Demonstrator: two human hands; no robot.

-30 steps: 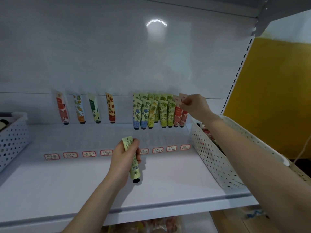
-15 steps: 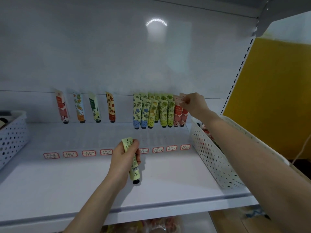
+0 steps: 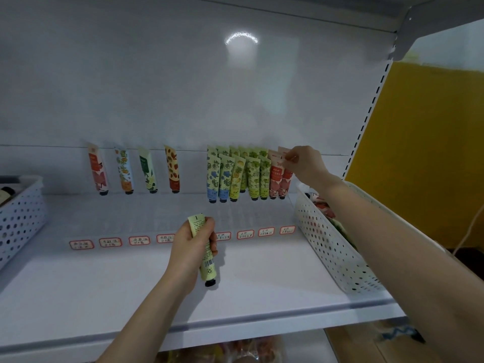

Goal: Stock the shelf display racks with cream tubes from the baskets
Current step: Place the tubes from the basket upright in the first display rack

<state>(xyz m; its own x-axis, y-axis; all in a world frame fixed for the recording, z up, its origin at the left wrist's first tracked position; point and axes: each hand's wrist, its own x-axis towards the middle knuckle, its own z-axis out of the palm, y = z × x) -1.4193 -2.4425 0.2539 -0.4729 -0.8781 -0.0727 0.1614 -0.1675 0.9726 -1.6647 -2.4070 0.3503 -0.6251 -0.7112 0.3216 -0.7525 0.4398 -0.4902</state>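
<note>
The four single cream tubes at the far left stand well apart along the back of the shelf, and I judge them out of reach of either arm. The likelier trouble lies further right.

The left hand grips a pale green tube round its middle, cap down, above the near part of the shelf. A slack grip could let it slip out cap first and roll on the smooth board.

Further right, the packed row of blue, yellow and green tubes overlaps closely. A nudge from the right hand could skew it or tip a neighbour loose.

That hand pinches the top edge of a pink tube at the row's right end. If the tube misses its slot, it may drop beside the white basket near it.

The left forearm rises from the near edge, fingers wrapped round the tube, whose crimped end pokes out above. The right arm stretches far over the basket's rim, with finger and thumb closed on the pink crimp.
</note>
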